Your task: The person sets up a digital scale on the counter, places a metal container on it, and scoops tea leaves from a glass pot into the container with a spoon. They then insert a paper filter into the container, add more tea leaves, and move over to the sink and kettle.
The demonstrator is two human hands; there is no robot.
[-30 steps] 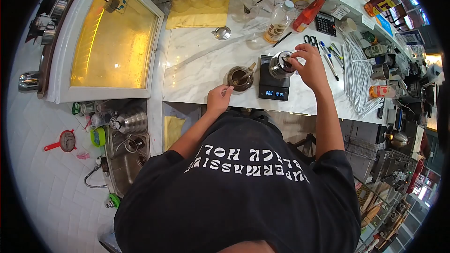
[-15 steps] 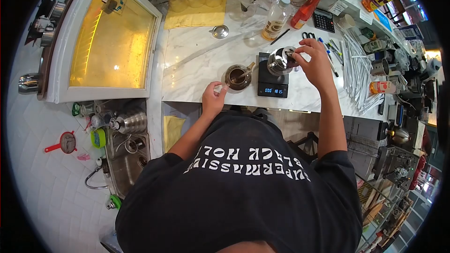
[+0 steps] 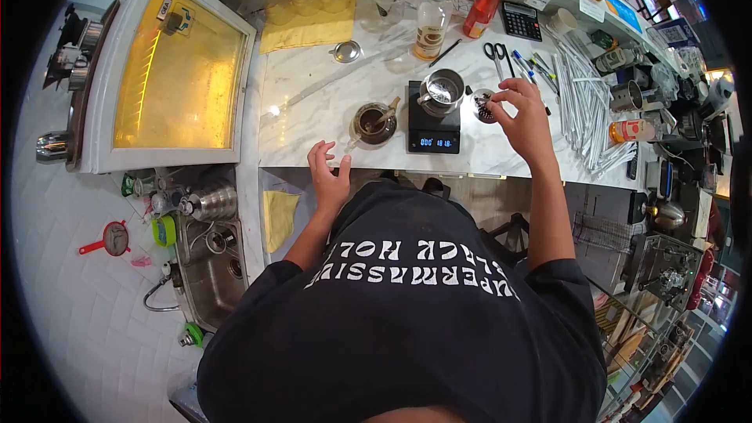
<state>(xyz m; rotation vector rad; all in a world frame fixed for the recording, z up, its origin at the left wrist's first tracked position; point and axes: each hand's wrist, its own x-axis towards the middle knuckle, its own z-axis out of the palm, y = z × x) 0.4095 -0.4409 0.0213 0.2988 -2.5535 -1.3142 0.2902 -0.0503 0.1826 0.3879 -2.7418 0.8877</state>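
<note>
Your right hand (image 3: 523,124) is hanging just right of the metal pot (image 3: 442,88), its fingers pinching what's looking like a small round strainer-like lid (image 3: 483,108), though it's too small and blurred for me to be sure. That pot is sitting on the black digital scale (image 3: 433,143), whose digits are glowing. If you're wanting it tidy, I'd be keeping the pinch light and the piece level, and not brushing the pot, since a bump would be throwing off the reading. Your left hand (image 3: 329,178) is gripping nothing; its fingers are spreading loosely below the glass teapot (image 3: 374,125), just off the edge.

The marbled desk (image 3: 305,113) is getting busy on your right: scissors (image 3: 499,55), a calculator (image 3: 522,21) and a heap of white straws (image 3: 583,113) are crowding in. A red bottle (image 3: 486,6) is standing farther back. Over left, the sink (image 3: 205,282) is sitting lower, beside white tiles.
</note>
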